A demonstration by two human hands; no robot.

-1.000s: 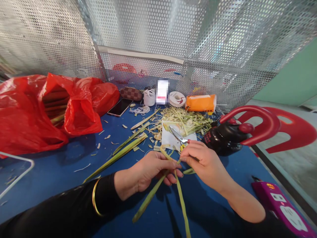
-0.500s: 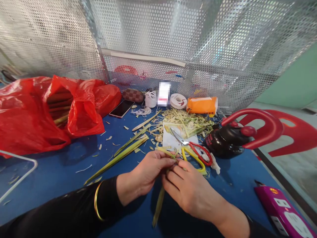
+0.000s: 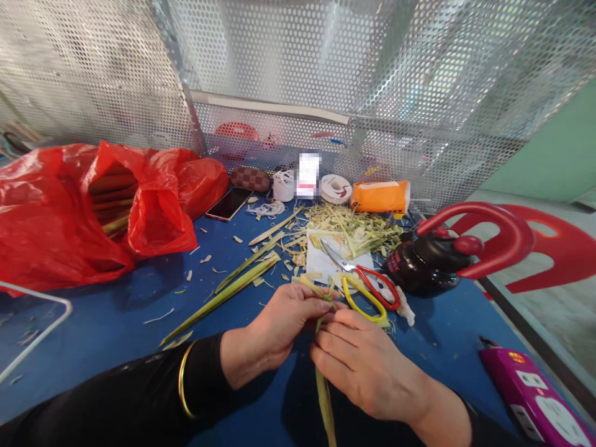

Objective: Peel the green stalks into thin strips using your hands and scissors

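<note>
Both hands meet over the blue table (image 3: 116, 323) at bottom centre. My left hand (image 3: 274, 326) is closed, its fingertips pinching the top of a green leaf strip (image 3: 325, 397). My right hand (image 3: 363, 363) is closed round the same strip just below, and the strip hangs down between the wrists towards me. Just beyond the fingers lie scissors (image 3: 365, 288) with one red and one yellow handle, on a white sheet (image 3: 321, 261).
A red plastic bag (image 3: 84, 205) holding green stalks lies at the left. Long leaves (image 3: 223, 292) and a pile of trimmings (image 3: 349, 226) cover the middle. A phone (image 3: 228, 203), thread spools (image 3: 282, 184), an orange pack (image 3: 379, 195), a black jug with red handle (image 3: 433, 261) and a purple power strip (image 3: 531, 397) stand around. Perforated metal panels wall the back.
My right hand has left the scissors' place and slid leftward and down onto the strip beside my left hand. The two splayed strips now hang together as one.
</note>
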